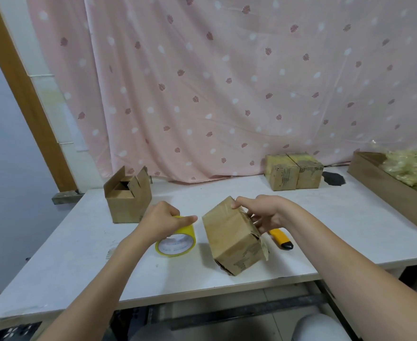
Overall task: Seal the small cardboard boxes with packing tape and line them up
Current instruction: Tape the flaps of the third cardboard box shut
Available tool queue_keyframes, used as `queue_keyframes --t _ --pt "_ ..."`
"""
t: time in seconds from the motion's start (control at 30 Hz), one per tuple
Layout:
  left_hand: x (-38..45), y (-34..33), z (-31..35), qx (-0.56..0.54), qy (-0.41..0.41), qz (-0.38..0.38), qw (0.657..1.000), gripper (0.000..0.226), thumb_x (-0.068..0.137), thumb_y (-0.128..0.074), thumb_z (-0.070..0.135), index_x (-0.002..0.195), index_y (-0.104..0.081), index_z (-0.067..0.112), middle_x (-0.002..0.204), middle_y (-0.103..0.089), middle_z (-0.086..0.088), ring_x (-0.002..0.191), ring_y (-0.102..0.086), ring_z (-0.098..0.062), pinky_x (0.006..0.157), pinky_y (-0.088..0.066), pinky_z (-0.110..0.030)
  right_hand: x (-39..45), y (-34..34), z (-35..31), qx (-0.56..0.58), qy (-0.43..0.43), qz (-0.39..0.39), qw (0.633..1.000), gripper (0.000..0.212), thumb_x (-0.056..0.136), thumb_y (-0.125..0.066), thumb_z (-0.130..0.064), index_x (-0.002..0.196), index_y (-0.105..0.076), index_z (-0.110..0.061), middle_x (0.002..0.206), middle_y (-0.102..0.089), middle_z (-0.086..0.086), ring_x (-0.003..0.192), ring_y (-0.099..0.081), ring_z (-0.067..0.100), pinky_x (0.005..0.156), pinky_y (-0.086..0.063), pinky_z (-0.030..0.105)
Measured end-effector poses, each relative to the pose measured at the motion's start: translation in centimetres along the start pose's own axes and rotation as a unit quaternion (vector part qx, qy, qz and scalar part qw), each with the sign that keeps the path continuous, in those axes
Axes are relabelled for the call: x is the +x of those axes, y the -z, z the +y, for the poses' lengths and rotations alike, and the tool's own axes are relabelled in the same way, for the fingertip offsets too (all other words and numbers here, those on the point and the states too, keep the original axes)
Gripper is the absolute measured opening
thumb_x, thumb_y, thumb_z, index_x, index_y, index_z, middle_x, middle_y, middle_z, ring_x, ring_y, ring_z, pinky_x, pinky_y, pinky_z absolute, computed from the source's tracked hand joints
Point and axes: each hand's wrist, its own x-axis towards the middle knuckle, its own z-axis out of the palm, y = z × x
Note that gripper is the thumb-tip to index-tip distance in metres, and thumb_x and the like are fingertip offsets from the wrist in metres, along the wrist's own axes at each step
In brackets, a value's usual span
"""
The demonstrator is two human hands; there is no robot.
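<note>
A: Where is the box being worked on?

B: The tilted cardboard box (232, 236) sits near the middle of the white table (79, 242), tipped onto one lower corner. The right hand (264, 215) holds its upper end at about two o'clock, thumb curled over the top edge, fingers against the end face where a loose flap (264, 247) hangs open.

A: And the left hand (163, 221)?

B: Its grip is curled round the top of the yellow tape roll (176, 241), at nine o'clock from the box, thumb pointing toward the cardboard. The roll stands on edge on the table, just beside the box but apart from it.

A: Other boxes?

B: An open cardboard box (128, 196) with flaps up stands at ten o'clock. Two closed boxes (295, 172) stand touching side by side at one o'clock, near the pink curtain (227, 82) (they look taped, though I cannot tell for sure).

A: Anything else?

B: A yellow utility knife (281, 239) lies at three o'clock, partly under the right hand. A long cardboard tray (384, 185) with pale crinkled filler (414, 168) runs along the far right edge.
</note>
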Motion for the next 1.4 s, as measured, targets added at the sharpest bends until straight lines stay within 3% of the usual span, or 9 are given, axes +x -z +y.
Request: queue_keyframes --t 0.1,0.33,0.47,0.57,0.63,0.87,1.07,1.23,1.4 --pt "0.3 -0.9 0.1 0.013 -0.014 -0.007 1.000 0.073 0.076 -0.078 0.052 0.050 -0.017 0.022 0.048 -0.016 0.004 0.047 -0.027 -0.017 0.054 -0.023 -0.028 0.3 -0.1 0.2 -0.011 0.003 0.008 1.000 0.051 0.084 -0.069 -0.032 0.115 -0.054 0.005 0.098 -0.065 0.021 0.077 -0.066 0.034 0.074 -0.061 0.043" --pt "1.0 -1.9 0.1 0.044 -0.029 -0.005 0.999 0.074 0.076 -0.074 0.059 0.053 -0.015 0.022 0.053 -0.012 0.003 0.050 -0.014 -0.015 0.056 -0.014 -0.031 0.4 -1.1 1.2 -0.071 0.047 0.054 0.995 0.039 0.088 -0.058 -0.016 0.118 -0.061 0.008 0.116 -0.068 0.022 0.085 -0.067 0.030 0.091 -0.057 0.040" --pt "1.1 -2.0 0.1 0.062 -0.029 -0.001 0.998 0.074 0.077 -0.074 0.060 0.054 -0.015 0.021 0.053 -0.012 0.002 0.052 -0.016 -0.016 0.056 -0.014 -0.031 -0.5 -3.6 0.8 -0.360 0.197 0.238 0.880 0.038 0.095 -0.047 -0.015 0.131 -0.054 -0.005 0.132 -0.058 0.013 0.120 -0.055 0.035 0.098 -0.048 0.042" --pt "1.1 -2.1 0.1 0.057 -0.026 0.004 0.998 0.073 0.076 -0.074 0.059 0.053 -0.016 0.021 0.052 -0.012 0.003 0.053 -0.017 -0.016 0.056 -0.015 -0.031 -1.6 -6.6 1.7 -0.430 0.319 0.155 0.830 0.035 0.103 -0.037 -0.031 0.122 -0.057 -0.011 0.132 -0.057 0.008 0.123 -0.051 0.032 0.098 -0.044 0.040" --pt "1.2 -2.1 0.1 0.057 -0.021 0.004 0.998 0.072 0.077 -0.075 0.057 0.053 -0.016 0.022 0.051 -0.013 0.004 0.053 -0.018 -0.017 0.056 -0.015 -0.031 -1.8 -7.4 2.5 -0.458 0.308 0.104 0.827 0.041 0.105 -0.031 -0.040 0.122 -0.055 -0.011 0.133 -0.055 0.007 0.124 -0.049 0.029 0.097 -0.043 0.039" --pt "1.1 -2.1 0.3 0.070 -0.015 0.003 0.997 0.073 0.077 -0.073 0.061 0.052 -0.017 0.022 0.050 -0.012 0.005 0.051 -0.017 -0.017 0.053 -0.013 -0.031 -1.4 -5.2 3.1 -0.492 0.273 0.143 0.814 0.036 0.107 -0.029 -0.034 0.122 -0.051 -0.010 0.129 -0.054 0.009 0.114 -0.052 0.030 0.081 -0.034 0.034" --pt "1.0 -2.2 0.3 0.077 -0.017 0.010 0.997 0.072 0.079 -0.072 0.058 0.052 -0.017 0.021 0.050 -0.012 0.005 0.050 -0.017 -0.016 0.052 -0.013 -0.030 -2.2 -7.6 1.9 -0.510 0.223 0.115 0.823 0.052 0.105 -0.034 -0.037 0.140 -0.040 0.001 0.149 -0.036 0.018 0.140 -0.030 0.032 0.110 -0.030 0.038" --pt "0.7 -2.2 0.6 0.098 -0.014 0.017 0.995 0.072 0.079 -0.069 0.062 0.051 -0.018 0.020 0.048 -0.014 0.005 0.050 -0.019 -0.017 0.051 -0.014 -0.030 -2.3 -8.3 0.6 -0.452 0.178 0.192 0.853 0.020 0.098 -0.040 -0.013 0.082 -0.050 -0.008 0.120 -0.058 0.017 0.107 -0.055 0.031 0.075 -0.036 0.029" --pt "0.9 -2.2 0.5 0.075 -0.016 0.006 0.997 0.071 0.081 -0.069 0.060 0.052 -0.017 0.020 0.048 -0.012 0.005 0.051 -0.018 -0.018 0.053 -0.015 -0.031 -1.6 -8.3 -1.5 -0.419 0.092 0.190 0.883 0.033 0.097 -0.049 -0.028 0.124 -0.054 -0.010 0.130 -0.056 0.011 0.120 -0.052 0.031 0.083 -0.040 0.032"
